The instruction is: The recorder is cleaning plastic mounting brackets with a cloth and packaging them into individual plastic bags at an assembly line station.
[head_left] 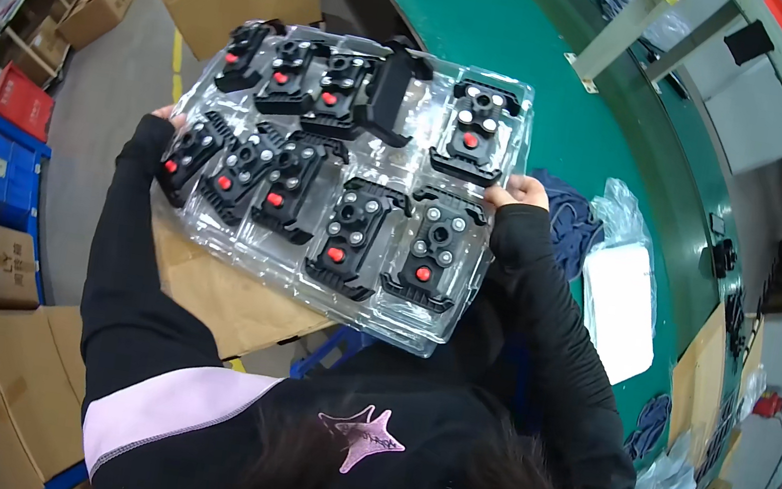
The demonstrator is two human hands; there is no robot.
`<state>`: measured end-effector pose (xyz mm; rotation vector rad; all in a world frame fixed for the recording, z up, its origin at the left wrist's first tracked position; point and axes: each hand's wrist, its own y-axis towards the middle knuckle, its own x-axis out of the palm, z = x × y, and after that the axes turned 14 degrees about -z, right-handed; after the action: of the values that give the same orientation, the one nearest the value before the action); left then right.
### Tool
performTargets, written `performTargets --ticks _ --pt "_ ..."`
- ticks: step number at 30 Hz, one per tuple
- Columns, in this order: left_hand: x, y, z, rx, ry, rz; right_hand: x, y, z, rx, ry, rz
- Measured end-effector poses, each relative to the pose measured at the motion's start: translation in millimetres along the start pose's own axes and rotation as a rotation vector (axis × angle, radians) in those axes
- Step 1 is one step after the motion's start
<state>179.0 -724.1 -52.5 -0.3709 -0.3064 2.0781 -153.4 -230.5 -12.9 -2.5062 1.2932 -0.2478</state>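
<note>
Black sleeves on both arms. Left hand (165, 116) grips left edge of clear plastic tray (407, 136), fingers mostly hidden beneath. Right hand (518, 193) clamped on right edge, knuckles up. Tray held level above cardboard box (231, 297) (flaps open), tilted in view. Tray holds ten black parts (349, 236) with red and silver buttons, two rows. Green conveyor (504, 29) beyond; white bag (619, 309) at right.

Black long-sleeved top, pale pink shoulder panel, pink star-like print on chest; dark hair, probably long.
</note>
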Motion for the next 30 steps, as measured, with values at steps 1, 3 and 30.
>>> performTargets --ticks 1,3,30 --pt "-6 -4 -6 -0.103 0.132 0.100 2 -1 3 -0.030 -0.061 -0.053" --pt "-5 -15 -12 -0.081 0.028 0.005 1 1 7 -0.047 -0.193 -0.031" --pt "0 -223 -61 -0.172 -0.074 0.247 33 -42 29 -0.444 -1.176 -0.168"
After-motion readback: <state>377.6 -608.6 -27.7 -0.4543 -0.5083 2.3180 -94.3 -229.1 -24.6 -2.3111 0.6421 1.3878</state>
